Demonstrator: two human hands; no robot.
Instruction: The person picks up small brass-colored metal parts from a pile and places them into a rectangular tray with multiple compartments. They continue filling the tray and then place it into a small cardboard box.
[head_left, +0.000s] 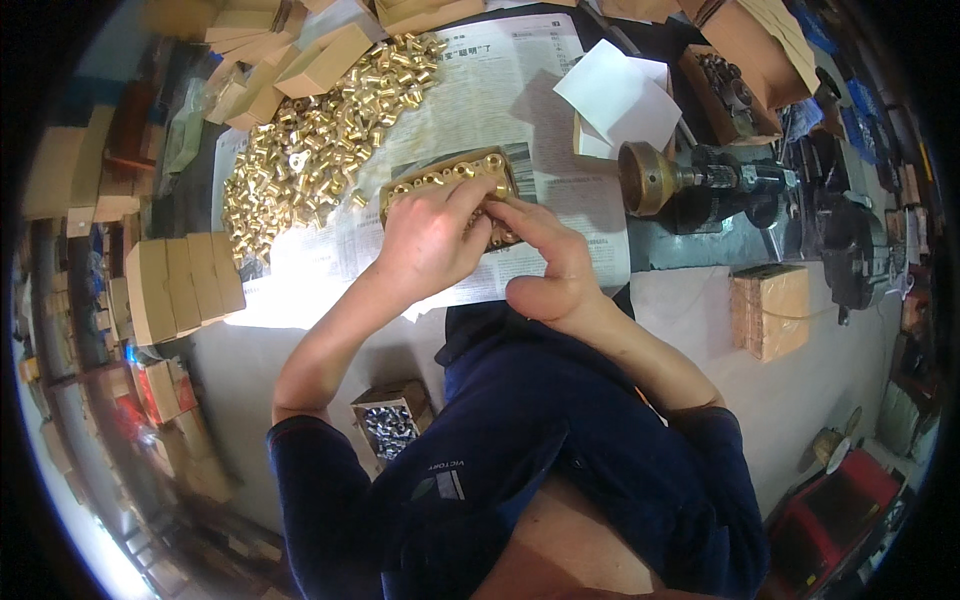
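Both of my hands meet over a small cardboard box (442, 163) lying on newspaper (480, 97). Flanged brass fittings (465, 169) sit in it in a row along the far side, round flanges upward. My left hand (429, 234) covers the box's near left part, its fingers bent over the contents. From the right, my right hand (553, 251) reaches in with its fingertips among the fittings, touching or nearly touching the left fingers. Whether either hand grips a fitting is hidden by the fingers. To the left spreads a large heap of loose brass fittings (330, 142).
Small cardboard cartons (187, 281) stand at the left edge, others at the back. White paper sheets (619, 94) lie back right, beside a machine with a brass-coloured cup (643, 178). A box of metal parts (390, 427) and a taped carton (772, 311) are lower down.
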